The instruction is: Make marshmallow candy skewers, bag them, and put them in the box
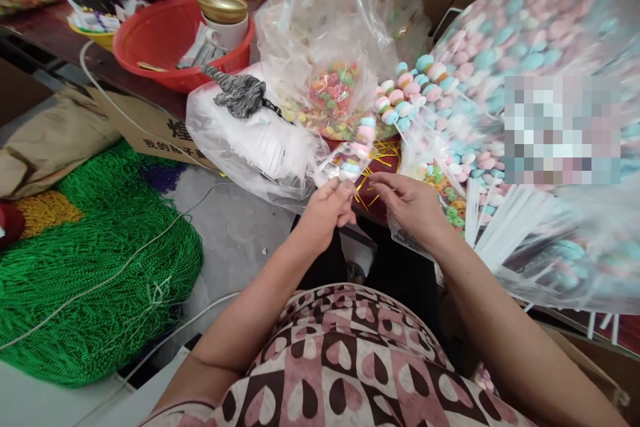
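Observation:
My left hand [330, 207] is closed around the lower end of a marshmallow skewer [361, 141] in a clear wrapper. The stacked sweets are pink, white, blue and brownish, and they tilt up and to the right. Just to the right, my right hand [413, 207] has its thumb and fingers pinched together. Whatever is in that pinch, if anything, is too small to make out. Yellow twist ties [385, 155] lie scattered on the dark red tabletop behind both hands. More marshmallow skewers [405, 95] are piled beyond my right hand.
Large clear bags of marshmallows [530, 33] and ring-shaped sweets [333, 90] crowd the table. White sticks [515, 220] lie at right. A plastic bag of white wrappers [270, 150], a red basket [175, 70] and green bead strands [100, 267] on the floor are at left.

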Action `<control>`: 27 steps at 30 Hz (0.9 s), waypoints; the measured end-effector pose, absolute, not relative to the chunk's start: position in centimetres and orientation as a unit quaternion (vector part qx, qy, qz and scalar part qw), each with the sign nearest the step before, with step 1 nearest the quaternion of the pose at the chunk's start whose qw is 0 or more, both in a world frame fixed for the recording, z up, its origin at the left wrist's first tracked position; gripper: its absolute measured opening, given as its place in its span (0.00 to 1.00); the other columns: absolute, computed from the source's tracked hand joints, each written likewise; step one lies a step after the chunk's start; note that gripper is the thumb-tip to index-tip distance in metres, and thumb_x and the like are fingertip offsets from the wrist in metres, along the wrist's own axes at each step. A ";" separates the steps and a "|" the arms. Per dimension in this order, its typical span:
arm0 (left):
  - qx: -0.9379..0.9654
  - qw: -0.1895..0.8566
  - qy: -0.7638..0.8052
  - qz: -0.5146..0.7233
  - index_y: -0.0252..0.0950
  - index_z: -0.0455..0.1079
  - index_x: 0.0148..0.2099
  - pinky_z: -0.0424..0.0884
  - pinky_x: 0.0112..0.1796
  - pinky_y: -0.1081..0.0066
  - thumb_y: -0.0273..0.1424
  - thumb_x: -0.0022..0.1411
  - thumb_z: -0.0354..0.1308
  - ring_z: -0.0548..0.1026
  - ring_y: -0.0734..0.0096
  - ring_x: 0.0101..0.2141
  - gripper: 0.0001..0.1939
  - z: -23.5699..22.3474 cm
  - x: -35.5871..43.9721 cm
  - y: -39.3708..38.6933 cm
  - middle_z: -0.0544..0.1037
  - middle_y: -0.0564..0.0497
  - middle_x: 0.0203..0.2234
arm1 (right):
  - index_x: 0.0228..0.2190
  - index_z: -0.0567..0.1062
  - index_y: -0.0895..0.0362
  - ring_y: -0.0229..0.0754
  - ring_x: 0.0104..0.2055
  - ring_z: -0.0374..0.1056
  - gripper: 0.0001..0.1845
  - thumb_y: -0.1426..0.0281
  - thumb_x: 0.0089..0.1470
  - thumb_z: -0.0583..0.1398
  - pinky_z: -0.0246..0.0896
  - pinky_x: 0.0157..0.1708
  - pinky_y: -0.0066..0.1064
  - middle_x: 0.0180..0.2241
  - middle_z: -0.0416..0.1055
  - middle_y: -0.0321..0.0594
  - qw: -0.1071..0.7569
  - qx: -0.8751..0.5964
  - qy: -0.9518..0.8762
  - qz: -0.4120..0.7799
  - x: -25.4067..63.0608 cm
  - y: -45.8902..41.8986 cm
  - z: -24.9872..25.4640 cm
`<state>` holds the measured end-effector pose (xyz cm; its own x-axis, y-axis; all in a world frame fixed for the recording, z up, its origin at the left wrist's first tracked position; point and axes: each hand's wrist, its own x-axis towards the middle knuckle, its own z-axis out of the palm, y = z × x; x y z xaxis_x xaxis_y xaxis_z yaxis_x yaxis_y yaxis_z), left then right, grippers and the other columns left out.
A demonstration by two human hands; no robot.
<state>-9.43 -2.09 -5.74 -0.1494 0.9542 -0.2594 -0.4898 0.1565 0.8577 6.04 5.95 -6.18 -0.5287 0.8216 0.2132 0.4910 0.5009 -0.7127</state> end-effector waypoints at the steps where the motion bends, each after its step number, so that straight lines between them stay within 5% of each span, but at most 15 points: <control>1: 0.238 0.603 0.444 0.619 0.37 0.64 0.32 0.64 0.25 0.76 0.42 0.60 0.61 0.52 0.84 0.14 0.15 -5.6 -10.0 -2.1 0.53 0.65 0.14 | 0.42 0.80 0.55 0.48 0.42 0.74 0.14 0.69 0.62 0.55 0.68 0.43 0.41 0.41 0.80 0.44 0.241 -0.374 -0.865 0.233 5.7 6.6 -6.6; 7: 0.205 0.619 0.392 0.649 0.35 0.67 0.34 0.67 0.24 0.77 0.43 0.58 0.64 0.54 0.86 0.13 0.16 -5.7 -11.3 -2.3 0.53 0.65 0.14 | 0.43 0.78 0.62 0.49 0.42 0.71 0.16 0.76 0.62 0.52 0.62 0.44 0.39 0.42 0.78 0.52 0.041 -0.245 -0.968 0.031 4.1 8.4 -7.7; 13: 0.189 0.631 0.392 0.642 0.35 0.66 0.32 0.67 0.23 0.77 0.42 0.57 0.66 0.54 0.86 0.13 0.17 -5.9 -11.0 -2.3 0.54 0.65 0.13 | 0.40 0.76 0.64 0.51 0.40 0.69 0.14 0.77 0.61 0.51 0.57 0.37 0.37 0.39 0.75 0.54 -0.010 -0.283 -0.959 -0.034 3.5 8.2 -7.8; 17: 0.193 0.630 0.397 0.639 0.35 0.66 0.33 0.67 0.23 0.77 0.42 0.57 0.65 0.54 0.86 0.13 0.17 -5.8 -10.8 -2.5 0.54 0.65 0.13 | 0.36 0.75 0.59 0.46 0.35 0.70 0.09 0.74 0.58 0.54 0.56 0.30 0.33 0.37 0.76 0.49 0.060 -0.377 -0.923 0.056 3.7 9.5 -8.0; 23: 0.234 0.621 0.431 0.611 0.36 0.64 0.33 0.66 0.23 0.77 0.44 0.58 0.62 0.54 0.86 0.13 0.17 -6.3 -9.4 -2.5 0.55 0.65 0.14 | 0.31 0.69 0.54 0.37 0.20 0.66 0.02 0.71 0.55 0.55 0.59 0.23 0.29 0.24 0.74 0.35 0.310 -0.461 -0.734 0.391 5.0 8.5 -5.0; 27: 0.243 0.626 0.456 0.584 0.37 0.60 0.31 0.59 0.19 0.79 0.42 0.60 0.60 0.53 0.85 0.14 0.16 -6.8 -7.8 -1.9 0.55 0.64 0.15 | 0.31 0.73 0.54 0.36 0.22 0.67 0.04 0.68 0.54 0.58 0.60 0.24 0.28 0.22 0.72 0.33 0.334 -0.427 -0.769 0.338 4.9 5.0 -3.5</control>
